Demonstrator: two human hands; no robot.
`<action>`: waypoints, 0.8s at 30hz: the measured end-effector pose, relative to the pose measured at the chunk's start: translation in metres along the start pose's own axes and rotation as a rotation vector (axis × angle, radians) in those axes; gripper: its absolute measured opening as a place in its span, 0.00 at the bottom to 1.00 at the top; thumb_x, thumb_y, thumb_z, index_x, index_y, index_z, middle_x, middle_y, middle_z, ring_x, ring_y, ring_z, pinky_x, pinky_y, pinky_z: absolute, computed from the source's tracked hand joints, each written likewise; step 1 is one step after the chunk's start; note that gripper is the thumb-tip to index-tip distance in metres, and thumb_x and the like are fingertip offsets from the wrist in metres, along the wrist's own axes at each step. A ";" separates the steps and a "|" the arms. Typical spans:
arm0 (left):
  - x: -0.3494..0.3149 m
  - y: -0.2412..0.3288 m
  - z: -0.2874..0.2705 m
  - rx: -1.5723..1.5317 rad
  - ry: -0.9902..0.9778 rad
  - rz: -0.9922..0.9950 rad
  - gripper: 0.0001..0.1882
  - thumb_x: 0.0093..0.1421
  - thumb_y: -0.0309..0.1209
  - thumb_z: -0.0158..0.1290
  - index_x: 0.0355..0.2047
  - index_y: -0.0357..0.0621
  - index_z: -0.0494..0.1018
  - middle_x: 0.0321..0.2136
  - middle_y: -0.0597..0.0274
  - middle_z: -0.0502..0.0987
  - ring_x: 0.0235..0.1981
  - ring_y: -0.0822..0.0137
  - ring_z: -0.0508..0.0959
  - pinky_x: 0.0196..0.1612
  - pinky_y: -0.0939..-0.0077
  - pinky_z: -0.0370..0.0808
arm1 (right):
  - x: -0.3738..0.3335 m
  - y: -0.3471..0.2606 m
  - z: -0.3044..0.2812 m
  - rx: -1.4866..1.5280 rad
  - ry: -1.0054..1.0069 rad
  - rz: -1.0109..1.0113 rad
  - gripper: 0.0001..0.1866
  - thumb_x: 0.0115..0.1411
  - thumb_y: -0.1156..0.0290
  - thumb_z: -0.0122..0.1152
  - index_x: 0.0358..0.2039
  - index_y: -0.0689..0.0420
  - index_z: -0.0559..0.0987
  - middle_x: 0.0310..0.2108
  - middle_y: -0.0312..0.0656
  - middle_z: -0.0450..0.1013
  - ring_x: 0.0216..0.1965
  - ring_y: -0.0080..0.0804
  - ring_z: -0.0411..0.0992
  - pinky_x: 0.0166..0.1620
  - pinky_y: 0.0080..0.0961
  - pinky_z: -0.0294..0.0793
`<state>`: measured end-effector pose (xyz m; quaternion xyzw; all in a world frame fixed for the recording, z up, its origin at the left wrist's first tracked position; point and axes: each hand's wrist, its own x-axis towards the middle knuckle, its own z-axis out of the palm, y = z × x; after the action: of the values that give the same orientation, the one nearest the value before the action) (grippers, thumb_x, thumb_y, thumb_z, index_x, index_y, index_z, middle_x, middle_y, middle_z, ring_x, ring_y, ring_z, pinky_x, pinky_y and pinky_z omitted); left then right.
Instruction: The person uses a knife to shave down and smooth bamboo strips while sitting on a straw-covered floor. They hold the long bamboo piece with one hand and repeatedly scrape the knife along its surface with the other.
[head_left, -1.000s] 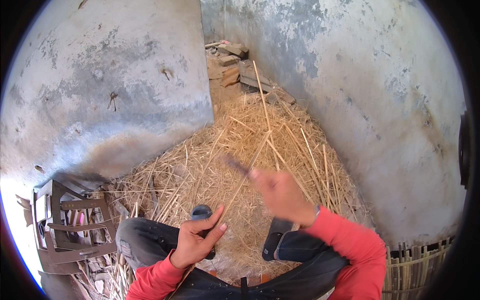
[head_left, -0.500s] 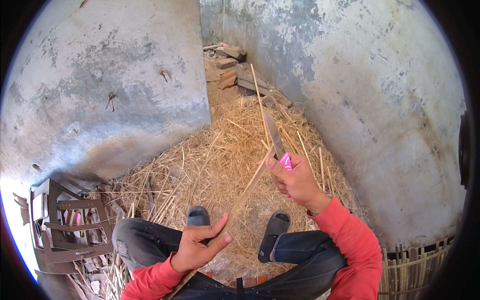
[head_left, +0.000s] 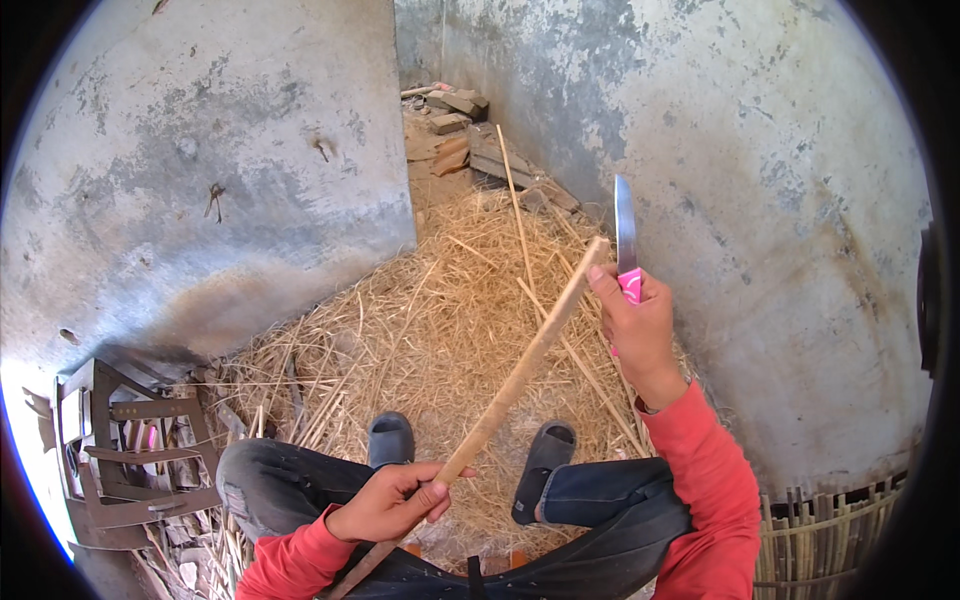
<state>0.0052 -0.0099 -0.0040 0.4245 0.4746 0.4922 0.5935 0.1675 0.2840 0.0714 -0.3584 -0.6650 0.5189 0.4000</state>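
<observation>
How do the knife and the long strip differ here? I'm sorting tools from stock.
The knife has a shiny metal blade and pink handle; the strip is plain tan.
The knife is short and points straight up; the strip is long and slants.
The right hand holds the knife; the left hand holds the strip low.
Both are held up over the straw.

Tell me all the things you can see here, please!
stick: one, tan, slanting from the left hand up to the right hand
knife: one, silver blade with pink handle, pointing up in the right hand
straw: a heap, yellow, covering the ground ahead
sandals: two, dark grey, on the feet in the straw
walls: two, grey and stained, left and right
blocks: a few, brownish, piled in the far corner
wooden frame: one, dark, lower left
slat fence: one, tan, lower right
left hand: one, red sleeve, gripping the stick
right hand: one, red sleeve, gripping the knife
</observation>
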 end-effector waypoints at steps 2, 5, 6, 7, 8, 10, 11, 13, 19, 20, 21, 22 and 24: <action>0.002 -0.001 0.001 -0.097 0.033 -0.011 0.21 0.78 0.40 0.37 0.56 0.33 0.69 0.19 0.71 0.63 0.19 0.77 0.61 0.26 0.79 0.62 | -0.007 0.001 -0.005 -0.065 -0.135 -0.031 0.17 0.72 0.58 0.57 0.30 0.56 0.77 0.14 0.27 0.60 0.15 0.18 0.57 0.21 0.22 0.56; 0.001 -0.006 -0.001 -0.338 0.045 -0.016 0.20 0.79 0.42 0.34 0.44 0.37 0.68 0.17 0.72 0.56 0.17 0.76 0.55 0.23 0.78 0.57 | -0.028 0.013 0.004 -0.285 -0.270 -0.371 0.20 0.73 0.55 0.52 0.30 0.57 0.74 0.15 0.35 0.63 0.14 0.32 0.61 0.23 0.30 0.60; 0.003 -0.003 -0.001 -0.388 0.011 -0.009 0.20 0.79 0.43 0.33 0.41 0.39 0.67 0.16 0.72 0.55 0.17 0.75 0.54 0.22 0.78 0.55 | -0.036 0.016 0.010 -0.385 -0.295 -0.532 0.20 0.73 0.54 0.50 0.30 0.57 0.73 0.16 0.38 0.64 0.14 0.37 0.62 0.23 0.33 0.62; 0.003 -0.002 -0.002 -0.437 -0.015 -0.003 0.21 0.79 0.43 0.32 0.37 0.41 0.66 0.16 0.72 0.53 0.16 0.75 0.53 0.22 0.78 0.53 | -0.047 0.014 0.018 -0.437 -0.360 -0.516 0.20 0.73 0.53 0.50 0.31 0.57 0.73 0.18 0.41 0.66 0.16 0.41 0.65 0.24 0.36 0.64; 0.002 -0.002 -0.003 -0.479 -0.019 -0.033 0.21 0.79 0.44 0.32 0.35 0.43 0.65 0.15 0.72 0.53 0.16 0.75 0.52 0.22 0.78 0.53 | -0.058 0.005 0.026 -0.489 -0.425 -0.499 0.20 0.72 0.53 0.50 0.32 0.57 0.72 0.20 0.43 0.68 0.17 0.45 0.67 0.24 0.39 0.66; 0.001 -0.001 -0.004 -0.564 -0.040 -0.091 0.22 0.78 0.46 0.31 0.32 0.46 0.62 0.14 0.73 0.52 0.15 0.76 0.52 0.21 0.78 0.52 | -0.075 -0.007 0.035 -0.579 -0.533 -0.481 0.20 0.72 0.52 0.51 0.32 0.57 0.72 0.20 0.45 0.71 0.19 0.48 0.71 0.24 0.42 0.68; 0.000 -0.001 -0.006 -0.599 -0.052 -0.117 0.22 0.79 0.46 0.31 0.31 0.46 0.62 0.14 0.73 0.52 0.15 0.76 0.52 0.21 0.79 0.51 | -0.080 -0.009 0.039 -0.610 -0.581 -0.479 0.21 0.71 0.51 0.52 0.32 0.57 0.72 0.20 0.45 0.71 0.19 0.47 0.72 0.24 0.43 0.69; -0.001 0.001 -0.011 -0.665 -0.077 -0.167 0.22 0.79 0.47 0.31 0.31 0.46 0.61 0.14 0.74 0.51 0.15 0.76 0.51 0.21 0.79 0.51 | -0.086 -0.009 0.043 -0.671 -0.642 -0.490 0.21 0.71 0.51 0.52 0.31 0.57 0.72 0.18 0.44 0.72 0.17 0.46 0.73 0.21 0.43 0.69; -0.007 0.008 -0.018 -0.809 -0.113 -0.284 0.23 0.77 0.48 0.34 0.26 0.51 0.59 0.10 0.76 0.50 0.10 0.77 0.50 0.19 0.78 0.49 | -0.068 0.018 0.043 -0.852 -0.479 -0.536 0.21 0.72 0.53 0.51 0.29 0.58 0.74 0.13 0.45 0.70 0.11 0.45 0.69 0.16 0.41 0.66; -0.008 0.009 -0.019 -0.834 -0.121 -0.304 0.23 0.77 0.48 0.35 0.26 0.52 0.59 0.10 0.76 0.50 0.10 0.76 0.51 0.18 0.77 0.49 | -0.055 0.019 0.038 -0.886 -0.426 -0.482 0.21 0.72 0.54 0.51 0.28 0.58 0.74 0.13 0.46 0.70 0.13 0.47 0.71 0.18 0.42 0.67; -0.013 0.010 -0.020 -0.856 -0.116 -0.326 0.23 0.77 0.48 0.36 0.25 0.52 0.59 0.10 0.76 0.50 0.10 0.76 0.51 0.18 0.77 0.49 | -0.039 0.022 0.035 -0.906 -0.379 -0.430 0.21 0.71 0.55 0.52 0.27 0.58 0.74 0.14 0.48 0.69 0.16 0.49 0.72 0.20 0.42 0.67; -0.017 0.012 -0.021 -0.878 -0.116 -0.345 0.23 0.76 0.48 0.37 0.25 0.52 0.59 0.10 0.76 0.51 0.10 0.76 0.51 0.18 0.77 0.49 | -0.020 0.021 0.029 -0.848 -0.246 -0.452 0.22 0.72 0.55 0.50 0.26 0.58 0.74 0.14 0.50 0.68 0.16 0.46 0.71 0.22 0.43 0.66; -0.022 0.013 -0.017 -0.836 -0.191 -0.374 0.24 0.76 0.49 0.39 0.23 0.52 0.59 0.10 0.76 0.51 0.10 0.77 0.51 0.18 0.77 0.49 | 0.022 0.018 -0.006 -0.797 -0.031 -0.402 0.26 0.74 0.54 0.46 0.24 0.61 0.75 0.14 0.49 0.67 0.17 0.42 0.68 0.25 0.43 0.65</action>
<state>-0.0157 -0.0290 0.0087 0.0996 0.2470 0.4844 0.8333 0.1648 0.3096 0.0578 -0.3403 -0.8754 0.1393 0.3138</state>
